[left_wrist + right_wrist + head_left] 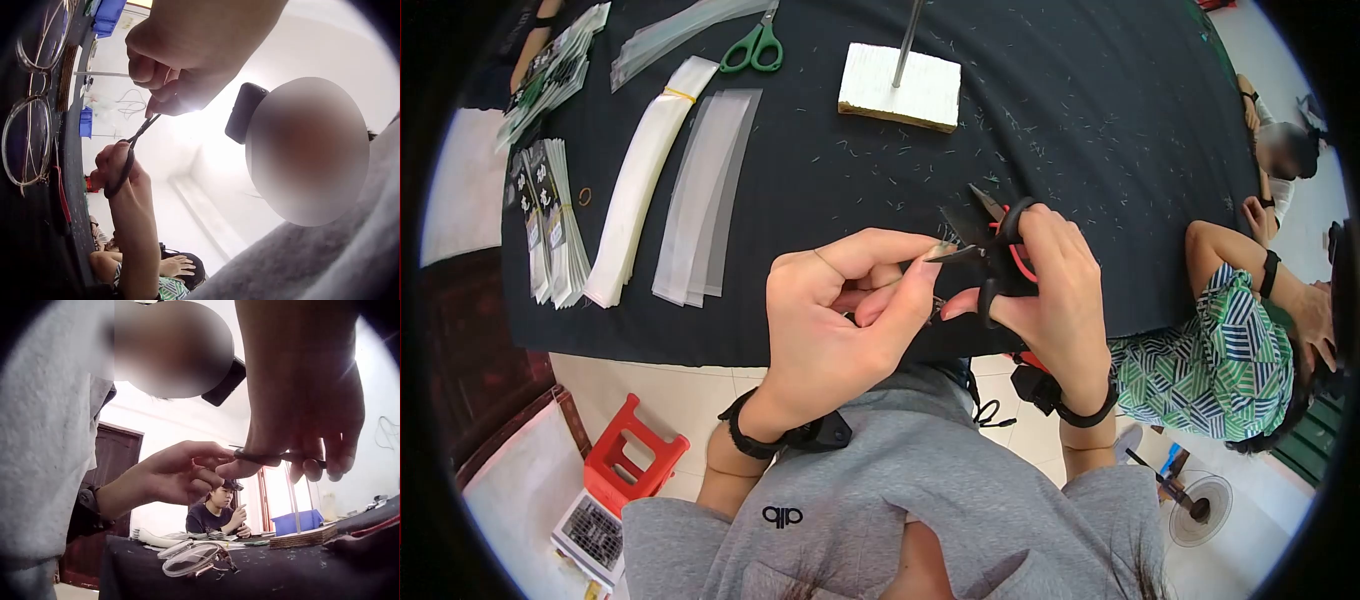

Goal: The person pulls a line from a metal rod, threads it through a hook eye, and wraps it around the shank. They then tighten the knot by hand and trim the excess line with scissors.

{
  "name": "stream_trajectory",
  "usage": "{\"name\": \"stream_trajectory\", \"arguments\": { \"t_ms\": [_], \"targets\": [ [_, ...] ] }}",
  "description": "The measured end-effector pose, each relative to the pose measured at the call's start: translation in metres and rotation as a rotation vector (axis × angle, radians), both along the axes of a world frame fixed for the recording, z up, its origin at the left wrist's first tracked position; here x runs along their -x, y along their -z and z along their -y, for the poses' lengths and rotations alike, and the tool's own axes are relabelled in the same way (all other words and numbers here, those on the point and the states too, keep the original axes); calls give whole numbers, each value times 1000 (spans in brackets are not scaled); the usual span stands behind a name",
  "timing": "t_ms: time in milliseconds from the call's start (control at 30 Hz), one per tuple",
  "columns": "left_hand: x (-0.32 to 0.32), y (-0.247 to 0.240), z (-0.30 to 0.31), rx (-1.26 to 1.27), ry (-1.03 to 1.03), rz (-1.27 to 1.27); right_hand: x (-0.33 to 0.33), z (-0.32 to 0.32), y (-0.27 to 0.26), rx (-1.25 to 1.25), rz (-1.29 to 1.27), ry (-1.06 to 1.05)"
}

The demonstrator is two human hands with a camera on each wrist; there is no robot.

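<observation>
My right hand [1060, 290] grips black-handled scissors [990, 265], with the thumb in one loop and fingers in the other. The blades point left, their tips at the thumb and index finger of my left hand [840, 300]. Those two fingertips pinch a small thin piece, mostly covered by the fingers; I cannot tell its kind. A thin dark line crosses the left index finger. Clear-lensed eyeglasses [194, 559] lie on the black cloth beneath the hands, largely hidden in the head view. Beyond the scissors lie red-handled pliers [992, 208].
A white block [900, 85] with an upright metal rod stands farther back. Green-handled scissors [752, 50], clear plastic sleeves [705, 200], a banded white bundle [645, 190] and printed strips [550, 220] lie at left. Tiny clippings dot the cloth. Another person [1220, 330] sits at right.
</observation>
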State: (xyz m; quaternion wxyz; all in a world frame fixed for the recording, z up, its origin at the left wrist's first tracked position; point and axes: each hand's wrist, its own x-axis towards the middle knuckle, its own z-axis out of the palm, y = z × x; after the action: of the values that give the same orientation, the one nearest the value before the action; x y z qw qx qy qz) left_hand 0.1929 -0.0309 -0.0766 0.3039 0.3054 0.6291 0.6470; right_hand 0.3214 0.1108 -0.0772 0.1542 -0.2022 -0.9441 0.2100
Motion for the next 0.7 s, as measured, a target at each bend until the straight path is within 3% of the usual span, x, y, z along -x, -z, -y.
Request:
{"name": "stream_trajectory", "arguments": {
  "t_ms": [700],
  "targets": [
    [-4, -1, -4, -33, -38, -131, -7, 1, 3, -131, -26, 43]
  ]
}}
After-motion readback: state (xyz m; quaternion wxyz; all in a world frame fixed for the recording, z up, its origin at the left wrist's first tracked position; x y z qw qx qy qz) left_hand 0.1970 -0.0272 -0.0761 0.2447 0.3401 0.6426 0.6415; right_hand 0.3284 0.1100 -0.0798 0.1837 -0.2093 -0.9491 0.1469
